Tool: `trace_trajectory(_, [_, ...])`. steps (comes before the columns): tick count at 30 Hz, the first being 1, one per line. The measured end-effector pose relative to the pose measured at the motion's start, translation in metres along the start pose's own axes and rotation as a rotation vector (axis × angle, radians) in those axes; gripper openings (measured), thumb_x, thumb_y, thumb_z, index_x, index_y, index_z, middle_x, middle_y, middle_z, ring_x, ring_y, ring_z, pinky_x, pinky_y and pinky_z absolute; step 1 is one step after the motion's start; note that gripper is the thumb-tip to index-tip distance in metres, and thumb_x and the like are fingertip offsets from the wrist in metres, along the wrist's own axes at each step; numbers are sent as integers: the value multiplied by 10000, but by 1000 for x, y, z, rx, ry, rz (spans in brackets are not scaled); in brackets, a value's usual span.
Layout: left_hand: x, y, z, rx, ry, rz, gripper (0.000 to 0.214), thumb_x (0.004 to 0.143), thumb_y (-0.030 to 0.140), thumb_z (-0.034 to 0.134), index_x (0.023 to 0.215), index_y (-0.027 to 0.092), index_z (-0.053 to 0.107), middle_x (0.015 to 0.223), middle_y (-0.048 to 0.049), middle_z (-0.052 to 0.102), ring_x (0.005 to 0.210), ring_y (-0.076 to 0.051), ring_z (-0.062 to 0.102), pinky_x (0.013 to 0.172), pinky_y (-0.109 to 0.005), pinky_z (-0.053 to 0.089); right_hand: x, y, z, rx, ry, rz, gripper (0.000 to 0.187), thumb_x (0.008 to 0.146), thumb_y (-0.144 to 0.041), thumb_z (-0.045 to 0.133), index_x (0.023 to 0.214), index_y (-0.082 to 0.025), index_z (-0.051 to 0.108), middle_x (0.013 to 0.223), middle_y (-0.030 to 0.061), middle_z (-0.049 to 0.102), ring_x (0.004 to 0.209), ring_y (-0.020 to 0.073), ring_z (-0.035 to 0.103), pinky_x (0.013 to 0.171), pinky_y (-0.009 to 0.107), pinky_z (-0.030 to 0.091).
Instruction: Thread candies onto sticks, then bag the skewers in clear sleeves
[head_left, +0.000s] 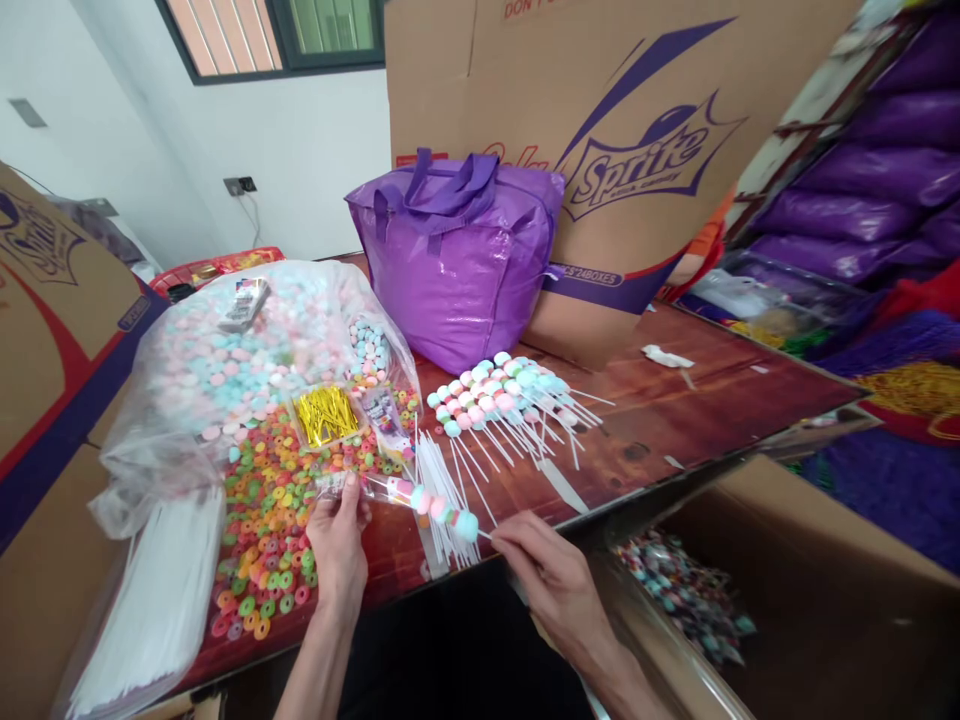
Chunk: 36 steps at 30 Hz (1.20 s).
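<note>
My left hand is closed on a small clear wrapper at the table's near edge. My right hand pinches the white stick of a candy skewer with pastel marshmallow pieces, whose tip lies in the wrapper's mouth. Loose white sticks lie fanned under the skewer. A pile of finished skewers rests further back on the wooden table. Colourful ring candies are spread to the left, with a clear pack of gold twist ties on them.
A big clear bag of pastel candies sits at left, a purple tote bag behind. Cardboard boxes stand at back and left. A white sleeve pack lies at the near left. An open box with wrapped candy is right.
</note>
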<state>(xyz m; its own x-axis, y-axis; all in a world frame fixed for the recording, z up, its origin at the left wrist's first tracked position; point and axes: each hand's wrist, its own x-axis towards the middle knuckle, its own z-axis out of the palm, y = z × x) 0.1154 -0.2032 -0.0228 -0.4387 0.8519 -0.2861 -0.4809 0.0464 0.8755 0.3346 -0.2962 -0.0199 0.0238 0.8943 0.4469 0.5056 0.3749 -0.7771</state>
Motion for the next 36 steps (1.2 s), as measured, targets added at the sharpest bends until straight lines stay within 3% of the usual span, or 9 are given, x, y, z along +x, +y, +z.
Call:
trace_trajectory(7, [1, -1, -1, -47, -10, -186, 452, 453, 341, 945, 686, 119, 628, 589, 42, 586, 488, -58, 516, 442, -172, 450, -1, -1, 4, 64, 174, 53, 127, 945, -141, 559, 873, -205, 642, 792, 20, 625, 725, 145, 611, 670, 247, 476])
trace_trajectory(14, [-1, -2, 2, -74, -57, -278, 457, 453, 287, 950, 759, 119, 655, 619, 31, 615, 495, -68, 545, 426, -167, 436, -4, 8, 7, 36, 155, 28, 147, 946, -132, 547, 881, -205, 657, 805, 34, 640, 743, 159, 613, 697, 271, 489])
trace_trajectory(19, [-3, -4, 4, -42, -49, -202, 432, 484, 312, 938, 747, 118, 656, 619, 38, 608, 497, -54, 527, 460, -168, 439, -9, 7, 0, -37, 86, 23, 146, 945, -151, 552, 913, -218, 678, 867, 57, 655, 810, 186, 608, 769, 315, 484])
trace_trajectory(22, [-5, -4, 7, -49, -39, -117, 412, 503, 324, 928, 766, 131, 676, 700, 25, 649, 579, -65, 574, 531, -175, 477, -7, 3, -3, 48, 29, 106, 167, 958, -196, 536, 857, -208, 669, 811, 46, 643, 758, 176, 596, 722, 297, 474])
trace_trajectory(28, [-3, 1, 9, -93, -262, -93, 360, 609, 338, 884, 865, 163, 702, 906, -37, 715, 829, -157, 671, 716, -270, 550, -2, 1, -3, 193, -25, 333, 247, 949, -306, 545, 754, -188, 641, 730, 13, 600, 698, 157, 569, 667, 254, 450])
trace_trajectory(36, [0, -13, 3, -84, -132, -124, 390, 600, 368, 882, 827, 149, 652, 761, 5, 686, 673, -123, 653, 640, -265, 539, -10, 0, 5, 119, 34, 303, 271, 957, -319, 537, 736, -192, 628, 699, 8, 576, 669, 150, 550, 653, 253, 424])
